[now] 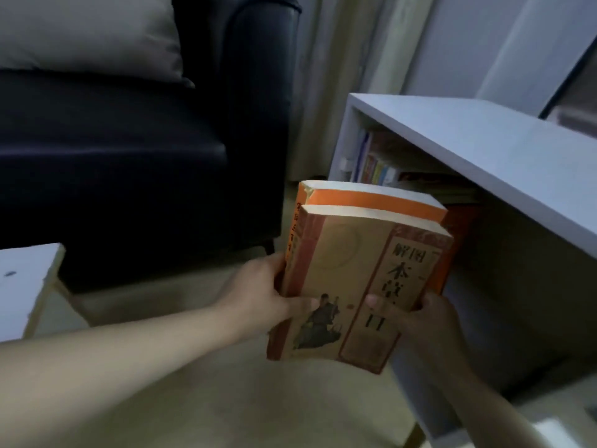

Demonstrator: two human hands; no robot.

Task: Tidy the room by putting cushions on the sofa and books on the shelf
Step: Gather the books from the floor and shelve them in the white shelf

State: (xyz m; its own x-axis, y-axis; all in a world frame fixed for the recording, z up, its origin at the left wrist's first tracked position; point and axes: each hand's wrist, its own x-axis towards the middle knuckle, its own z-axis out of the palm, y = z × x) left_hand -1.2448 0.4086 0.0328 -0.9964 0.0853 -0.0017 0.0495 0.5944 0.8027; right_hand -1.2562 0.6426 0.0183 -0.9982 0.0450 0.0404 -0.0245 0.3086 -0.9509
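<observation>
Two thick paperback books (358, 270), stacked face to face, are sitting upright near the centre, a tan cover facing the camera with an orange-edged one behind. Their long axis is running from 6 o'clock up to 12, tilting slightly toward 1 o'clock. The left hand (265, 292) is clasping the spine edge at 9 o'clock of the stack, thumb across the cover. The right hand (416, 315) is gripping the lower corner at 5 o'clock, thumb pressing the cover. Both hands are closed on the books. The white shelf (468, 137) is standing at 2 o'clock, its opening just behind the stack and already holding a row of shelved books (378, 169). The right hand is lying nearer the opening, so the stack likely needs pushing toward 1 o'clock. At 10 o'clock a beige cushion (93, 33) is resting on the dark sofa (135, 176)
</observation>
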